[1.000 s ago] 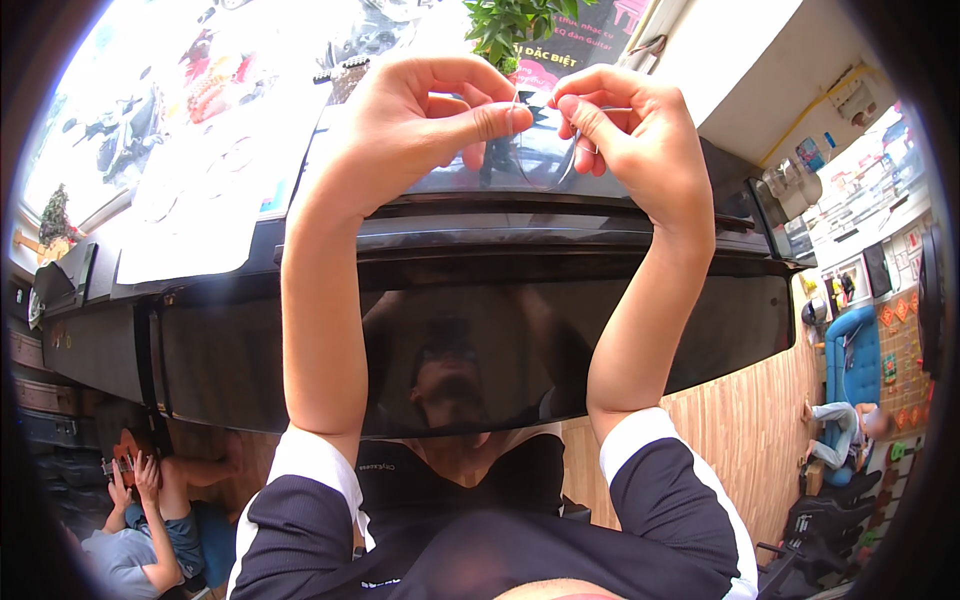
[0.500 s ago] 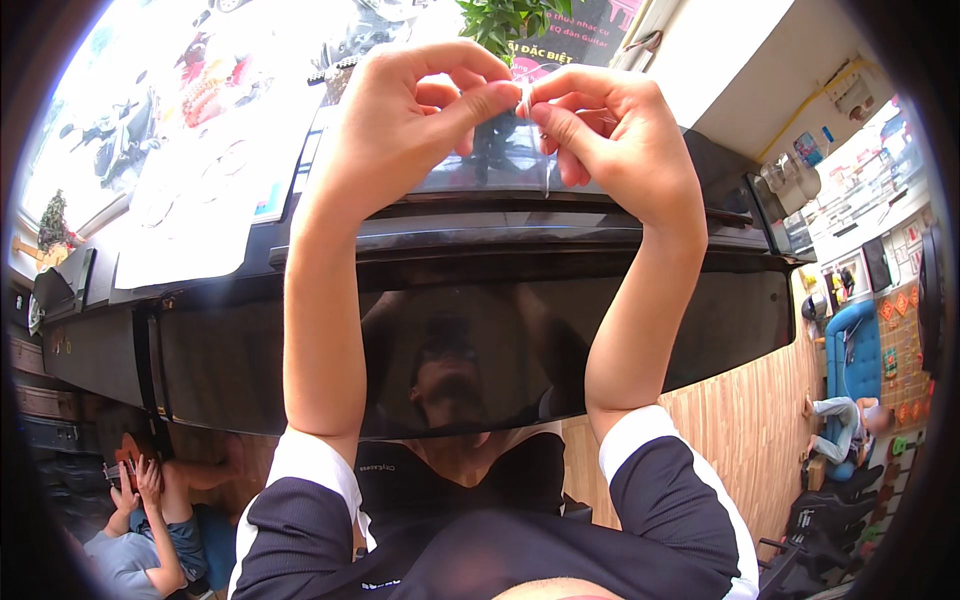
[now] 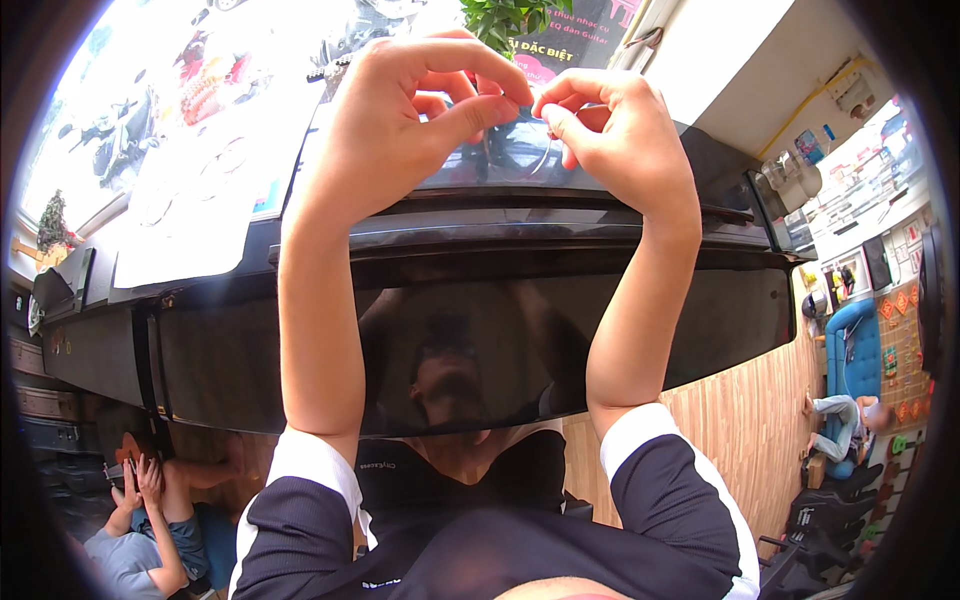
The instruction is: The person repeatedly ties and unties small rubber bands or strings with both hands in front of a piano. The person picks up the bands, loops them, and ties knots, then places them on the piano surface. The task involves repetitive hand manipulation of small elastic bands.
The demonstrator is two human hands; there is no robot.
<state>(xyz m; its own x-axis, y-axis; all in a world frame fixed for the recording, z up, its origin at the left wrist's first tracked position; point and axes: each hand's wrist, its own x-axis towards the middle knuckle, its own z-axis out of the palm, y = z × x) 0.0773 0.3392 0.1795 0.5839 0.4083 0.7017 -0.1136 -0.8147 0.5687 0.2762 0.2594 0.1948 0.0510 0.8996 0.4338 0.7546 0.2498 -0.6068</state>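
My left hand (image 3: 390, 125) and my right hand (image 3: 615, 135) are raised over the top of a glossy black cabinet, their fingertips almost meeting. Thumb and forefinger of the right hand pinch a thin, pale strand (image 3: 547, 158), which curves down beneath them. The left hand's thumb and forefinger are also drawn together beside it; whatever lies between them is too small to make out. The black cabinet (image 3: 500, 235), shaped like an upright piano, reflects my upper body in its front panel.
White sheets (image 3: 190, 235) with red beads (image 3: 215, 90) lie at the left. A green plant (image 3: 510, 22) stands behind my hands. One seated person (image 3: 140, 530) is at lower left, another (image 3: 850, 425) by a blue sofa (image 3: 850, 345) at right.
My fingertips have parted slightly, and the white strand bunched between them no longer shows there. The hanging strand now bends in a curve below the right hand.
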